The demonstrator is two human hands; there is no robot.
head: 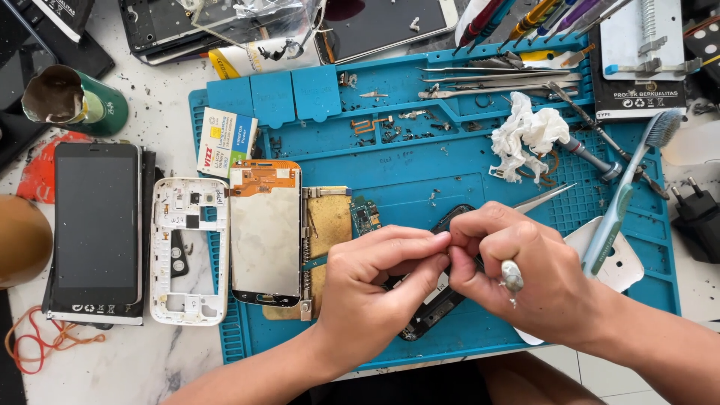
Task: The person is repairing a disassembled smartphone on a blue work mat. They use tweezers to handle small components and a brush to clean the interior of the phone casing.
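So we've got both hands pinched together over the black phone part [435,300] on the blue mat [480,165]: left hand [367,289] fingers curled onto it, right hand [517,262] gripping it too, tweezers [544,197] poking out behind, white phone frame [189,251] well left.

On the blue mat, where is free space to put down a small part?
The bare patch of the blue silicone mat lies between the crumpled white tissue and the gold-coloured metal shield plate, above both hands. The mat's top strip with the metal tweezers is crowded. The left hand and right hand cover the black phone part.
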